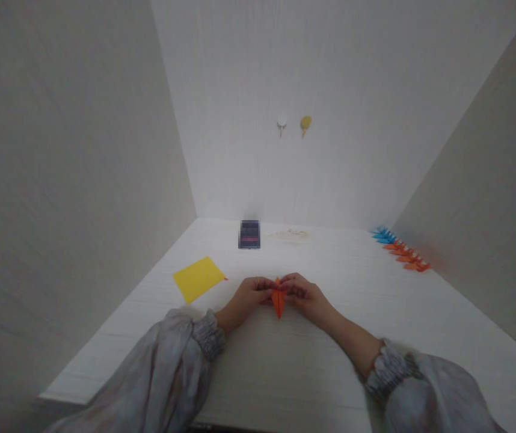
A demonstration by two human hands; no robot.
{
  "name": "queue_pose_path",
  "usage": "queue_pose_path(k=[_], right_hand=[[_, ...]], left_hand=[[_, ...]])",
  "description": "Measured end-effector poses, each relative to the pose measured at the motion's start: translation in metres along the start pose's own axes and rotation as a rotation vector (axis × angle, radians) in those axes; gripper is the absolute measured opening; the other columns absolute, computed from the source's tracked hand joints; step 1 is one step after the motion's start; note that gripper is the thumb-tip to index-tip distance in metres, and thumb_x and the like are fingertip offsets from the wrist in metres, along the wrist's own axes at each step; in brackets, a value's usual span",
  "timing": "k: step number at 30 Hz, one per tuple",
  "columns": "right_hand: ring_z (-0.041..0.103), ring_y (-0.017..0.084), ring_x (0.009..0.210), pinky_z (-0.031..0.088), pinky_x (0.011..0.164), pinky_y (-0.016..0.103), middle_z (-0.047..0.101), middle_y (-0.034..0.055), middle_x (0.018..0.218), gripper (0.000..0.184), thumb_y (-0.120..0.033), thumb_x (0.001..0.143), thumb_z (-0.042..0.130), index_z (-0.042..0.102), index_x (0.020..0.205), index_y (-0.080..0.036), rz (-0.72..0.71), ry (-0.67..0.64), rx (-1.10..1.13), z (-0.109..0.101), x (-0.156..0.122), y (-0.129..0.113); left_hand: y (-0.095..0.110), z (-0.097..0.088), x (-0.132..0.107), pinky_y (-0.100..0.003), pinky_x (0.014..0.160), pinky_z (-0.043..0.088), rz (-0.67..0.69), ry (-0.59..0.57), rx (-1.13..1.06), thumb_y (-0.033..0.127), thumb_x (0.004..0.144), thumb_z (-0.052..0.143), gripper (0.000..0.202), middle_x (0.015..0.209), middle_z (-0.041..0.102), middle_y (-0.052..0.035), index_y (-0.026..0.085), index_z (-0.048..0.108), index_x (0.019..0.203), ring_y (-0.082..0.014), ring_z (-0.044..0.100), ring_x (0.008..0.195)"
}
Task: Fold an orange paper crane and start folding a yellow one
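A narrow, pointed piece of folded orange paper [278, 302] stands on the white table [361, 300], its tip toward me. My left hand [248, 297] pinches its left side and my right hand [305, 294] pinches its right side, fingertips meeting at the top of the fold. Both wrists rest on the table, in grey gathered sleeves.
A stack of yellow paper sheets [198, 277] lies to the left of my hands. A small dark device [249, 234] stands at the back. A row of folded blue and orange paper figures [400, 248] lines the right wall. Two hooks [293, 123] hang on the back wall.
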State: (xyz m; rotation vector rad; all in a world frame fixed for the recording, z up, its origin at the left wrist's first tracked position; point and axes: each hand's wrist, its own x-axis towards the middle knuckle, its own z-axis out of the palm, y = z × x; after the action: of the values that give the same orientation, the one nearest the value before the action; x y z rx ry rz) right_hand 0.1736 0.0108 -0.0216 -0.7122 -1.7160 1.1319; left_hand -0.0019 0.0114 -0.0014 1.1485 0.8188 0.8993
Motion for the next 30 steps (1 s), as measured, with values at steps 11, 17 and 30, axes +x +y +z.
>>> queue_pose_path(k=[11, 17, 30], right_hand=[[0.051, 0.015, 0.084, 0.042, 0.076, 0.03, 0.048, 0.0025, 0.093, 0.012, -0.022, 0.064, 0.067, 0.061, 0.074, -0.02, 0.062, -0.03, 0.068, 0.002, 0.0, -0.01], [0.051, 0.014, 0.085, 0.041, 0.076, 0.028, 0.049, 0.0033, 0.095, 0.011, -0.029, 0.073, 0.057, 0.061, 0.072, -0.018, 0.138, 0.004, 0.001, 0.003, -0.001, -0.021], [0.053, 0.014, 0.083, 0.044, 0.076, 0.029, 0.047, 0.0025, 0.095, 0.011, -0.024, 0.067, 0.064, 0.061, 0.076, -0.021, 0.077, -0.027, 0.049, 0.003, -0.001, -0.01]], left_hand=[[-0.001, 0.002, -0.002, -0.031, 0.072, 0.045, -0.027, 0.0, -0.073, 0.021, 0.057, 0.065, 0.022, 0.075, 0.064, -0.0042, 0.011, 0.063, 0.076, -0.014, 0.059, 0.067], [0.001, 0.004, -0.002, -0.03, 0.071, 0.045, -0.039, 0.015, -0.109, 0.025, 0.059, 0.065, 0.022, 0.074, 0.063, -0.0031, 0.011, 0.061, 0.076, -0.0133, 0.058, 0.068], [-0.001, 0.005, -0.002, -0.022, 0.055, 0.04, -0.013, 0.079, 0.129, 0.029, 0.054, 0.07, 0.029, 0.063, 0.059, -0.0011, 0.01, 0.058, 0.072, -0.0087, 0.052, 0.053]])
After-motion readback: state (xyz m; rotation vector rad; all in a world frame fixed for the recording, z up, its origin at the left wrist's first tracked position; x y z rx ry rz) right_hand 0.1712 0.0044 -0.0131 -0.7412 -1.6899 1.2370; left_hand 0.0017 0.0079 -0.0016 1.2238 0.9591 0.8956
